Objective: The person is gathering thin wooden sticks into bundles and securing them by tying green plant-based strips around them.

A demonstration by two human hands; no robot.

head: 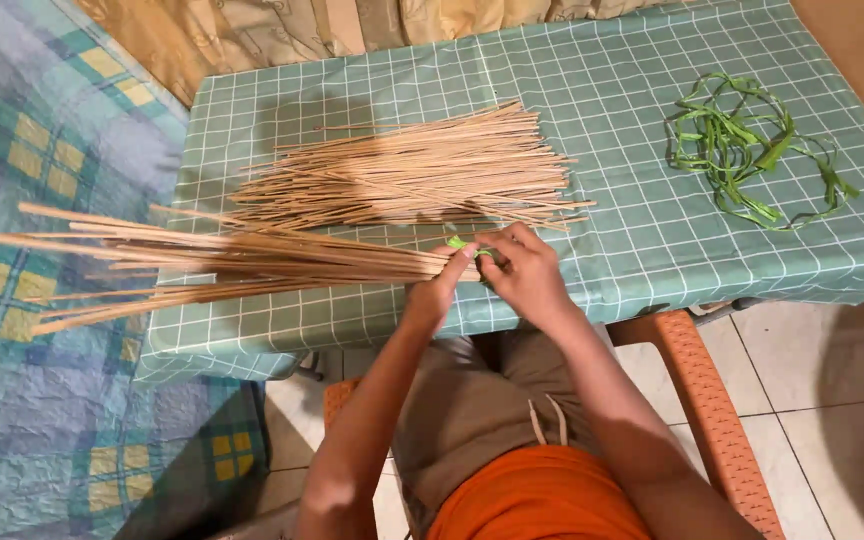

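A seated person in an orange shirt and tan shorts works at a bench point(652, 230) covered with a pale green checked cloth, both bare hands meeting at its near edge. The left hand point(439, 288) has its grip clamped around the gathered end of a bundle of thin sticks point(222, 262), which fans out past the left edge of the bench over a blue and yellow patterned blanket point(42, 300). The right hand point(524, 268) sits just beside the left, its fingers pinched together on a green strip point(464, 244) that lies at the tied end of the bundle, touching the sticks. Farther back on the bench, behind the hands, a loose pile of sticks point(422, 172) lies spread flat, its tips pointing toward the right. Toward the right end of the bench, well apart from the hands, rests a tangle of green strips point(742, 145). An orange plastic chair point(707, 400) shows beneath the person, near the front edge of the bench, on a floor of pale tiles point(832, 400).
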